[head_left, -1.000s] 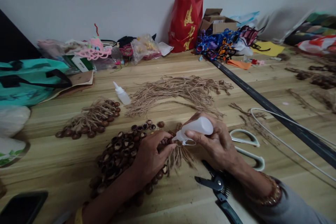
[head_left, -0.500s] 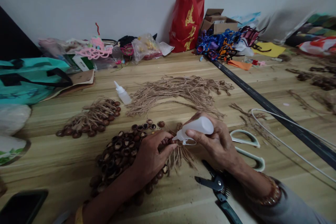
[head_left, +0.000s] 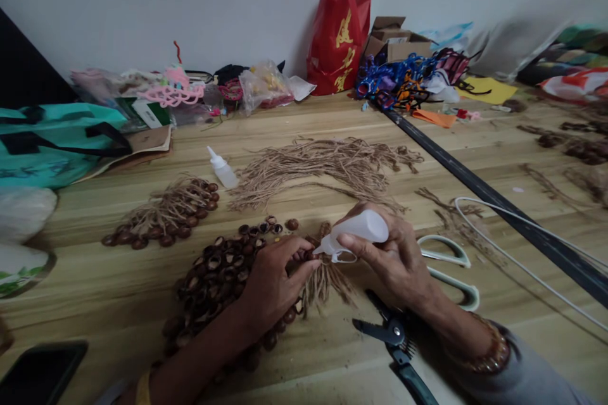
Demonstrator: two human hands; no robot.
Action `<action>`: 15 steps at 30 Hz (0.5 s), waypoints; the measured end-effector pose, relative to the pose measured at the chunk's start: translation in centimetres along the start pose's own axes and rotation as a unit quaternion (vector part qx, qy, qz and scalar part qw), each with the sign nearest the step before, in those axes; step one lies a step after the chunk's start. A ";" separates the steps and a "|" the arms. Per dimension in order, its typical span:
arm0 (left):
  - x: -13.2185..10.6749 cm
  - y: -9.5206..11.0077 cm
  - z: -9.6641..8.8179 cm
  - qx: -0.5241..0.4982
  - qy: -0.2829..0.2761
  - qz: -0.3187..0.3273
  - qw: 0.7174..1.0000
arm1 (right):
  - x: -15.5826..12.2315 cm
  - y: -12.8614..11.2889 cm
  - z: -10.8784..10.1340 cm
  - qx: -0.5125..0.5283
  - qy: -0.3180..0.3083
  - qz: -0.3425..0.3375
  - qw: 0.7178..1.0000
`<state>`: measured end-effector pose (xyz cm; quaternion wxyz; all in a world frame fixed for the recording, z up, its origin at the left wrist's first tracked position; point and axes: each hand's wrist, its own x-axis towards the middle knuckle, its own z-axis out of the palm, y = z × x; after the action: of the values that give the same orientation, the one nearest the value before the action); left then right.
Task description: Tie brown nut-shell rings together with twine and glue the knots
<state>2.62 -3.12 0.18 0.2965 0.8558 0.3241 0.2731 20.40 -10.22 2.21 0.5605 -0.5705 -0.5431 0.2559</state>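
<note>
My left hand (head_left: pixel 278 281) pinches a small brown nut shell (head_left: pixel 308 254) tied to jute twine, and my fingers hide most of it. My right hand (head_left: pixel 387 253) is shut around a white plastic squeeze bottle (head_left: pixel 361 228), with its nozzle at that shell. The twine's frayed ends (head_left: pixel 323 285) hang down onto the wooden table (head_left: pixel 142 291). Below my left hand lies a heap of halved brown nut shells (head_left: pixel 216 278). A tied bundle of shells and twine (head_left: pixel 164 218) sits further left. Long jute strands (head_left: pixel 313 171) spread beyond my hands.
A second glue bottle (head_left: pixel 222 169) stands by the strands. White-handled scissors (head_left: pixel 449 272) and black-handled pliers (head_left: pixel 392 335) lie near my right hand. A black phone (head_left: pixel 40 373) sits front left. A dark metal bar (head_left: pixel 494 199) and white cable (head_left: pixel 522 228) cross the right side.
Both hands and the bottle stay almost still, with the nozzle at the shell. The whole view shifts very slightly.
</note>
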 end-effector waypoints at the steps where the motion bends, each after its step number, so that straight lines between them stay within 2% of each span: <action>1: 0.0 0.0 0.0 0.001 0.000 0.000 1.000 | -0.1 0.2 0.1 0.003 0.001 0.002 1.000; 7: 0.0 0.0 0.0 -0.001 -0.003 0.000 1.000 | -0.4 0.7 0.3 0.016 0.015 -0.004 1.000; 15: -0.1 -0.2 0.2 0.000 -0.010 -0.003 1.000 | 0.4 -1.0 0.1 0.023 -0.047 0.042 0.998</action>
<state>2.57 -3.14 -0.07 0.3007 0.8578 0.3231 0.2635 20.09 -10.05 3.21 0.5363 -0.5671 -0.5379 0.3184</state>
